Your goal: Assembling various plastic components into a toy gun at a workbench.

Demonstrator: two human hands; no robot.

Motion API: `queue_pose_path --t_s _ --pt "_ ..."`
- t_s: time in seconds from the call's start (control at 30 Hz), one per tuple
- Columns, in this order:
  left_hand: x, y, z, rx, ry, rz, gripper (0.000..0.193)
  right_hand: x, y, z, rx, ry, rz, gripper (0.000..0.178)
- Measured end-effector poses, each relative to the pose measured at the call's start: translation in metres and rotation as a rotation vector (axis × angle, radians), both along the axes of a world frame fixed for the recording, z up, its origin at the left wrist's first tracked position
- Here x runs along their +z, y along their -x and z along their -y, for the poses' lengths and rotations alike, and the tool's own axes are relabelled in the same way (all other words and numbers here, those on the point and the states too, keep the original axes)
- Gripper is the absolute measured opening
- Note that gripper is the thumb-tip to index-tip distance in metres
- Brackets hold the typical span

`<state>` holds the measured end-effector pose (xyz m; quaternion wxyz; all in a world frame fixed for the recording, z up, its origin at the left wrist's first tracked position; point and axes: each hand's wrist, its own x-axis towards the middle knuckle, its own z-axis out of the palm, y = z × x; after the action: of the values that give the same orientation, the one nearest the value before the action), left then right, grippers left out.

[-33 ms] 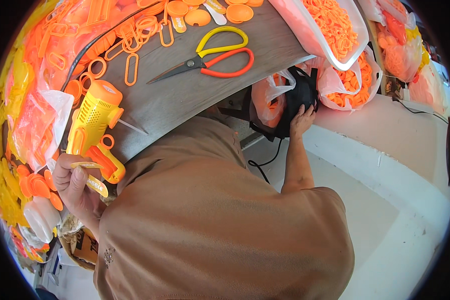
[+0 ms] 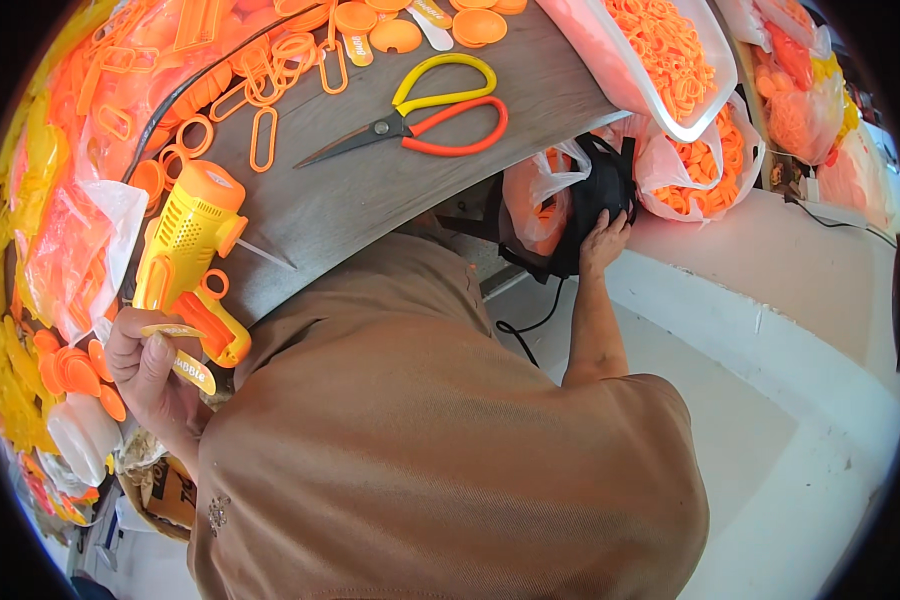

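Note:
My left hand (image 2: 155, 370) pinches two small yellow-orange printed labels (image 2: 194, 372) between thumb and fingers, just below a yellow and orange toy gun (image 2: 188, 235). The gun lies at the left end of the grey table (image 2: 370, 190), its orange handle (image 2: 225, 335) pointing toward me. My right hand (image 2: 605, 240) reaches out to the right, bent fingers gripping the side of a black bag (image 2: 600, 190). Beside that bag's dark cloth is a white plastic bag (image 2: 538, 205) with orange pieces in it. The tips of some right fingers are hard to make out against the black.
Scissors (image 2: 405, 120) with one yellow and one red handle lie on the table. Orange rings, loops and discs (image 2: 395, 35) are spread along its far side. A white bin (image 2: 692, 130) of small orange parts stands at the upper right. A black cord (image 2: 525, 330) hangs below.

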<state>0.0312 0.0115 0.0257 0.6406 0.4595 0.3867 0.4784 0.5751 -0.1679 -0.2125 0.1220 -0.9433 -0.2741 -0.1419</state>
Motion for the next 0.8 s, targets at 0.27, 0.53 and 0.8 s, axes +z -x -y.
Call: queue_pose_path --t_s 0.27,0.53,0.8 --pt "0.001 -0.005 0.001 0.030 0.009 -0.030 0.015 0.000 0.000 0.001 0.001 0.014 0.031 0.045" --pt "-0.002 -0.004 -0.001 0.050 0.027 -0.028 0.015 -0.002 -0.003 0.001 -0.001 0.033 0.042 0.044" --pt "0.005 -0.003 0.004 0.116 0.059 -0.091 0.008 0.007 -0.008 -0.004 0.170 -0.045 0.076 0.039"
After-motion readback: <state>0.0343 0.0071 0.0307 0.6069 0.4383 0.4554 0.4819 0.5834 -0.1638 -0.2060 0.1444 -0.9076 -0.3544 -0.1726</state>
